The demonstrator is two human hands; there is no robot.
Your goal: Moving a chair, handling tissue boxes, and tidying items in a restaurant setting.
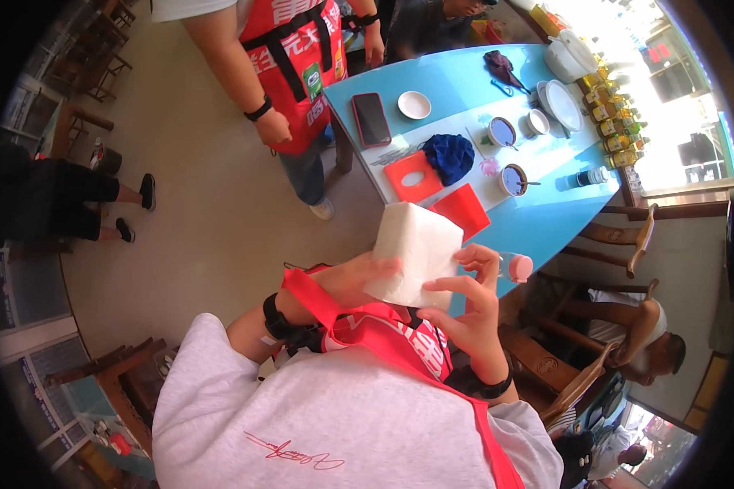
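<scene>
A white block of paper tissues (417, 247) is held up between my hands, above the near end of the blue table. My left hand (370, 272) grips its left side, with the thumb lying across the face. My right hand (474, 290) has its fingertips and thumb at the right side and lower edge of the block. Just beyond the block, on the table, lie a red tissue box lid (397, 174) with an oval opening and a red box part (468, 211). The block partly hides the second red part.
The blue table (544, 223) carries a phone (370, 119), a white dish (414, 105), dark blue cloth (449, 158), bowls with spoons (514, 180) and a pink-capped bottle (520, 268). A co-worker in a red apron (293, 67) stands at the left corner. Wooden chairs (544, 363) stand right.
</scene>
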